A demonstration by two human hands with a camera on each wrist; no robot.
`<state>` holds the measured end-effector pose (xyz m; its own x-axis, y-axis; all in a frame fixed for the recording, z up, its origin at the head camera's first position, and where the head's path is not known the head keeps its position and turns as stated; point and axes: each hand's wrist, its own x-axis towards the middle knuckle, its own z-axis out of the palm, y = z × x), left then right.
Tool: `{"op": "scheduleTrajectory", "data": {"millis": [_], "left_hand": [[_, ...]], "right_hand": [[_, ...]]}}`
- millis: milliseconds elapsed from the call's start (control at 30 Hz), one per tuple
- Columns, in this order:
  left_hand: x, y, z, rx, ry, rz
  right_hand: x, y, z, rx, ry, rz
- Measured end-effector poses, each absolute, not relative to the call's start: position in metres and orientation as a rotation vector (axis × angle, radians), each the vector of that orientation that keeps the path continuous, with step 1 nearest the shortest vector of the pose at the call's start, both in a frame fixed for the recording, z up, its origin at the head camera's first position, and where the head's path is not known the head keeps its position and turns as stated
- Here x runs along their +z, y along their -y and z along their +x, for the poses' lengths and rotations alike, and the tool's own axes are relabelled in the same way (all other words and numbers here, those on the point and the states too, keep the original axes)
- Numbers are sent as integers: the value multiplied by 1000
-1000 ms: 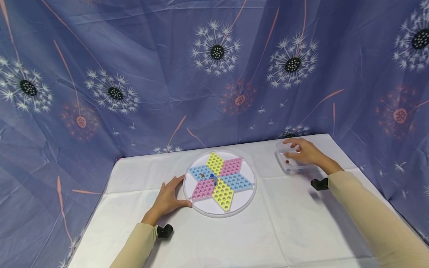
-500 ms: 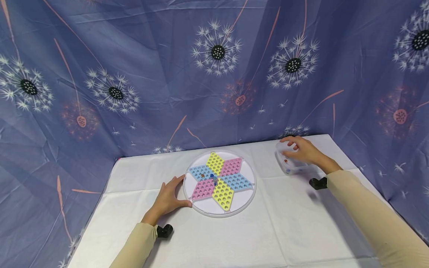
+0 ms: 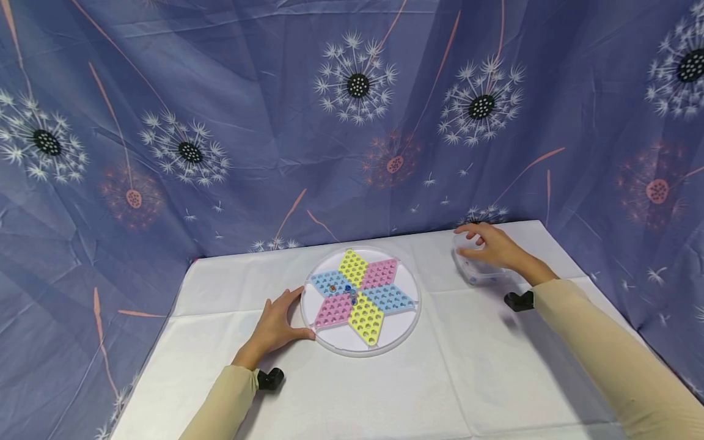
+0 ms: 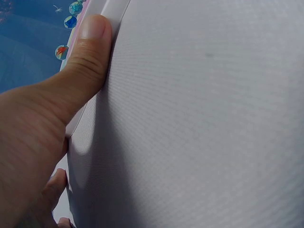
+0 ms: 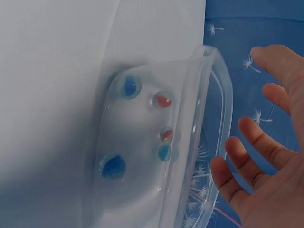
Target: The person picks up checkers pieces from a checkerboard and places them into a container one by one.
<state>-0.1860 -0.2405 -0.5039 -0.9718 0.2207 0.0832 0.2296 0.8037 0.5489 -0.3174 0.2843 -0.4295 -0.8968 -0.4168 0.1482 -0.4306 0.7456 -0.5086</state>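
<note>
In the head view, my left hand (image 3: 275,327) rests against the left rim of a round white Chinese checkers board (image 3: 397,331), thumb and fingers spread along its edge. The left wrist view shows the thumb (image 4: 90,52) pressed to that rim. An orange-swirled marble (image 3: 332,288) sits in a blue point of the star, and blue marbles (image 3: 348,288) lie near its middle. My right hand (image 3: 492,250) hovers over a clear plastic box (image 3: 484,280). Several marbles lie in the box, among them a blue marble (image 5: 113,166) and a red marble (image 5: 163,100). Nothing shows between the right fingers.
White cloth (image 3: 385,397) covers the table. Behind it hangs a blue dandelion-print curtain (image 3: 264,134), close to the box's far side. Each wrist carries a black camera mount (image 3: 271,379).
My right hand has shifted slightly left over the box. An orange marble visible below its thumb earlier is now hard to make out in the head view. The left hand and board stay put.
</note>
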Motion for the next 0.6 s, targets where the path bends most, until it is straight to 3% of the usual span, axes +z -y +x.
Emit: {"op": "scheduleTrajectory", "data": {"millis": [600], "left_hand": [[-504,241,-187,-912,2975,-370]], "right_hand": [[-424,-257,-316,873,2910,791]]}}
